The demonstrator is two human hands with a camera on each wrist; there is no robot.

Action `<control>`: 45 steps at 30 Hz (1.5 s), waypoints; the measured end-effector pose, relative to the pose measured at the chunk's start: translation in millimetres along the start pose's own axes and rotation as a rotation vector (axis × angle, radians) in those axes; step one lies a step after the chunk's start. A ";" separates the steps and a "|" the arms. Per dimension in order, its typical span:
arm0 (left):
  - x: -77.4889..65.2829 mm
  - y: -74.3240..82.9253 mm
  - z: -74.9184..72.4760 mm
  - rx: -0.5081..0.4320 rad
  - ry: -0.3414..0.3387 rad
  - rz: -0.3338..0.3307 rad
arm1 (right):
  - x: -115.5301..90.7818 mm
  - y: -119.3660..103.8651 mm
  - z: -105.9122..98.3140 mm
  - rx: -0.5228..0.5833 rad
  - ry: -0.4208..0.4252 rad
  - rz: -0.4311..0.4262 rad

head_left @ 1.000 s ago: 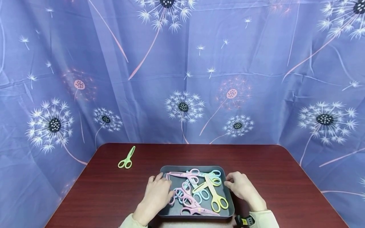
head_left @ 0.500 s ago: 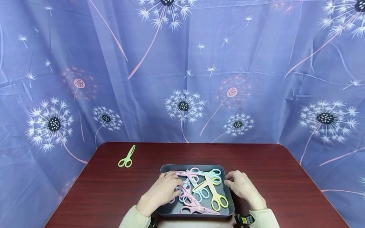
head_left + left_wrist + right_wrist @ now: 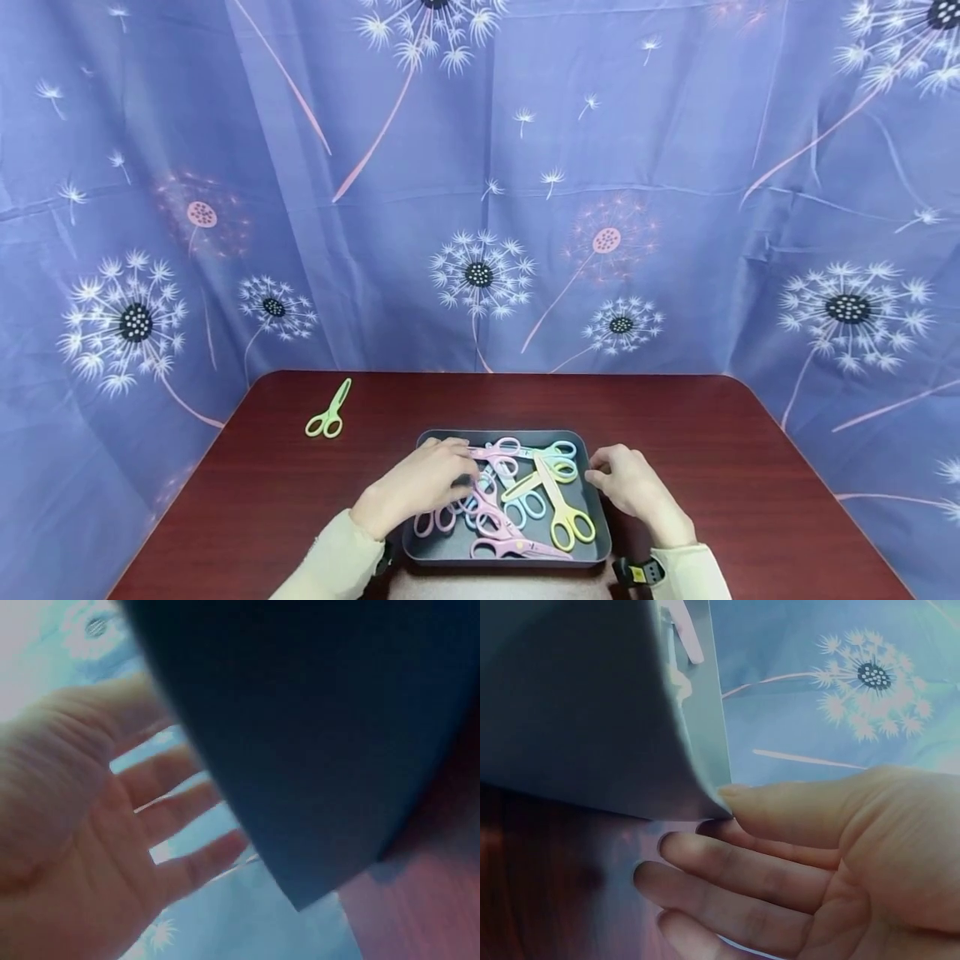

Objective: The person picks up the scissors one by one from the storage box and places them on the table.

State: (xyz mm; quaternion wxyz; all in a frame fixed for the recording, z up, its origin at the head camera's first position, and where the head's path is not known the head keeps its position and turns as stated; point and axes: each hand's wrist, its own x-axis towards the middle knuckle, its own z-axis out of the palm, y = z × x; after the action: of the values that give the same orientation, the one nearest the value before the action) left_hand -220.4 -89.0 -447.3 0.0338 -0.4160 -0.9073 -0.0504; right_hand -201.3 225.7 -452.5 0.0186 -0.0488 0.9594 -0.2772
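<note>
My left hand (image 3: 423, 479) reaches over the left side of a dark grey tray (image 3: 603, 525), its fingers bent down above the scissors. Fingertips of that hand are hidden behind the tray wall (image 3: 300, 765) in the left wrist view, so contact there cannot be told. Beneath it lie pink scissors (image 3: 435, 522), blades covered by the hand. My right hand (image 3: 637, 483) stays at the tray's right wall; its thumb (image 3: 780, 810) touches the rim with the other fingers loosely extended outside. Yellow scissors (image 3: 566, 512), blue scissors (image 3: 558, 450) and several pink scissors (image 3: 517, 546) overlap in the tray.
Green scissors (image 3: 327, 412) lie alone on the dark red tabletop (image 3: 247, 475), toward the back left. A blue dandelion-print curtain (image 3: 390, 275) hangs behind the table and along both sides.
My left hand has moved right, from the tray's left rim to over the scissors, uncovering pink handles at the left. The right hand keeps its place by the tray.
</note>
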 end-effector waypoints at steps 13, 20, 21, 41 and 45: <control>5.7 -10.8 9.0 0.116 0.014 0.273 | 0.6 -0.5 1.8 -0.018 -0.003 0.023; 16.1 -10.5 14.9 0.158 -0.010 0.316 | -0.3 -0.5 1.9 -0.024 -0.009 0.025; 17.6 -10.2 15.6 0.161 -0.013 0.316 | -0.2 -0.7 1.4 -0.025 -0.010 0.022; 20.9 -5.7 14.4 0.206 -0.051 0.297 | -0.5 -1.7 1.3 -0.033 -0.008 0.032; 18.2 -9.0 15.6 0.185 -0.022 0.300 | -0.8 -2.2 1.7 -0.035 -0.012 0.033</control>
State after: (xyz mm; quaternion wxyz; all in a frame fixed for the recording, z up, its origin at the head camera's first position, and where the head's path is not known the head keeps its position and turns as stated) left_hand -239.4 -79.3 -461.5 0.0690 -0.5422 -0.8363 0.0435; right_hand -200.2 223.0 -452.7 0.0279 -0.0349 0.9646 -0.2600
